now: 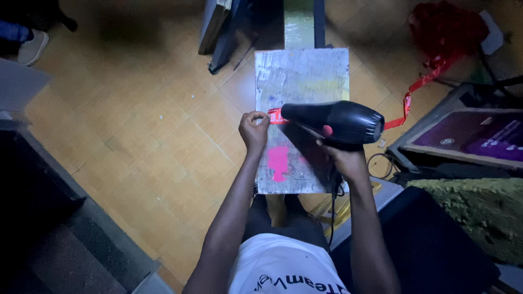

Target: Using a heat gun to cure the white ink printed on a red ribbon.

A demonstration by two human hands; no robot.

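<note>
Two bare arms reach forward and down from the bottom of the view over a narrow grey printing board, which stands lengthwise away from the person above a tan wooden floor. That floor lies open to the left of the board as far as a dark bench at the left border, while the right side is crowded: a framed purple screen rests near the board's right edge, with a green mossy block below it and a red bag at the top right. On the board's near half sits a pink printed patch. The right hand is clenched around the handle of a black hair dryer, held level across the board with its nozzle pointing left and its cord hanging down by the wrist. The left hand, at the board's left edge, has its fingers curled in, pinching the end of a red strap just beside the dryer's nozzle; the strap reappears right of the dryer and runs up towards the red bag.
</note>
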